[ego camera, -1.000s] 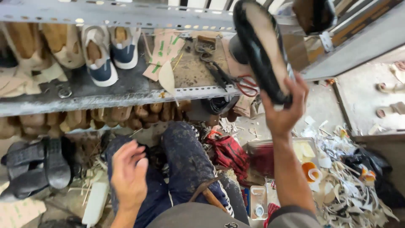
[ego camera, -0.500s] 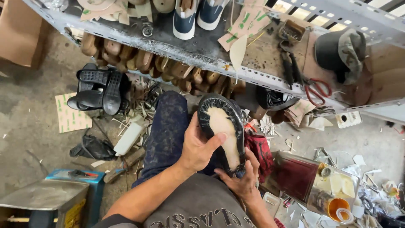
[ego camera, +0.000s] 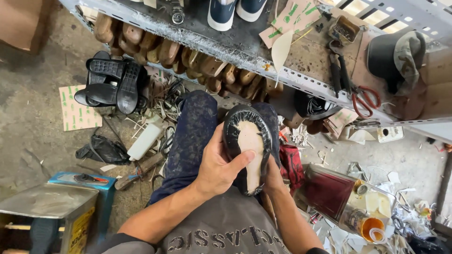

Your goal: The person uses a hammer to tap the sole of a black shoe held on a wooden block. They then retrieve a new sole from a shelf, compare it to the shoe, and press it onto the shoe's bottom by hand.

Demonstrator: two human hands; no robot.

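A black shoe upper on a last (ego camera: pixel 248 141), its pale bottom facing up, rests on my lap between both hands. My left hand (ego camera: pixel 215 167) grips its left side, thumb laid across the pale sole. My right hand (ego camera: pixel 271 175) holds it from underneath on the right and is mostly hidden behind the shoe. My knees in dark speckled trousers (ego camera: pixel 194 131) lie below it.
A metal shelf (ego camera: pixel 245 51) ahead carries blue-and-white sneakers (ego camera: pixel 235 10), red-handled scissors (ego camera: pixel 365 99), pliers and paper patterns; wooden lasts (ego camera: pixel 160 49) line up beneath. Black soles (ego camera: pixel 113 82) and a white bottle (ego camera: pixel 146 139) lie left. A metal tin (ego camera: pixel 47 211) stands near left, glue pots (ego camera: pixel 369 226) right.
A second ago my right hand held the shoe high by the shelf and my left was free. The shoe came down to my lap, and both hands now hold it.
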